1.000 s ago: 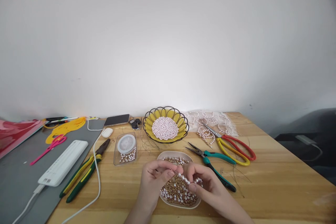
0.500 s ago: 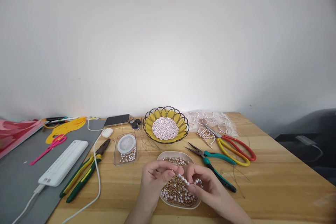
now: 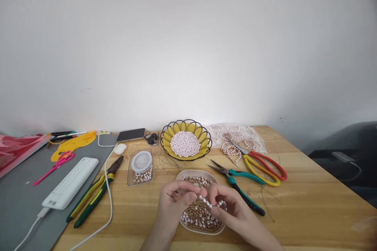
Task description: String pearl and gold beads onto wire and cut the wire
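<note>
Between my two hands runs a short string of pearl beads (image 3: pixel 207 202). The thumb and fingers of my left hand (image 3: pixel 178 200) pinch its left end. My right hand (image 3: pixel 226 206) is closed on the right part, where the beads curl in under the fingers. Both hands are over a cream dish (image 3: pixel 203 232) filled with gold beads (image 3: pixel 193 215) and pearl beads, and they hide part of it. Whatever thread or wire runs through the string is too fine to make out.
Behind the dish stands a black-rimmed yellow basket (image 3: pixel 186 157) of pearls. Teal pliers (image 3: pixel 240 182) and red-yellow scissors (image 3: pixel 262 164) lie right, near beaded strands (image 3: pixel 232 151). Leftward are a clear box (image 3: pixel 140 166), green-yellow pliers (image 3: pixel 96 194), a white power bank (image 3: pixel 70 182) and a phone (image 3: pixel 131 135).
Hardly anything differs. Both hands keep their hold on the pearl string, with only slight finger movement.
</note>
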Motion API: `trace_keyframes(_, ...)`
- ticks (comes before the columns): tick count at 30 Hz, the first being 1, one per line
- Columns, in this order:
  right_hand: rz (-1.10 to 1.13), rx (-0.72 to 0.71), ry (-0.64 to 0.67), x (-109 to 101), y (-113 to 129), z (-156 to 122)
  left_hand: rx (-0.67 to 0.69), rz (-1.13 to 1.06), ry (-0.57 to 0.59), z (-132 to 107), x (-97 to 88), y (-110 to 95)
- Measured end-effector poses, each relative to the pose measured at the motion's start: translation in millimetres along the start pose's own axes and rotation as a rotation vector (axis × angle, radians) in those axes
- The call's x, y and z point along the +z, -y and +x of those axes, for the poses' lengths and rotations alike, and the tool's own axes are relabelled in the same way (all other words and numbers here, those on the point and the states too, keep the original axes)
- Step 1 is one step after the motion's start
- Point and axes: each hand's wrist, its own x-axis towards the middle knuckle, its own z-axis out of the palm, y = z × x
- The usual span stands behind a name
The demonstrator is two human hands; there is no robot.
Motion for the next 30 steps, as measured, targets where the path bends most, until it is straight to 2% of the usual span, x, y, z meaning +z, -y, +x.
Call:
trace_keyframes(3, 0.019, 0.013, 0.001, 0.1, 1.0, -0.5, 0.034, 0.033, 0.049, 0.0, -1.4, 1.4)
trace_keyframes(10, 0.086, 0.031, 0.003, 1.3, -0.1, -1.1, 0.072, 0.093, 0.077, 0.4, -0.6, -0.8)
trace_keyframes(15, 0.107, 0.051, -0.014, 2.4, -1.7, -1.0, 0.048, 0.139, 0.039, 1.7, -3.0, 3.8)
trace_keyframes(23, 0.085, 0.052, -0.025, 1.6, -1.6, -0.6, 0.085, 0.119, 0.080, 5.2, -9.9, 13.8)
trace_keyframes(27, 0.062, 0.014, -0.067, -0.2, -2.5, -0.1, 0.188, 0.153, 0.004, 7.8, -7.3, 7.3)
trace_keyframes(30, 0.056, -0.002, -0.084, -2.0, -4.2, -0.3, 0.224, 0.188, -0.058, 8.0, -13.2, 2.4)
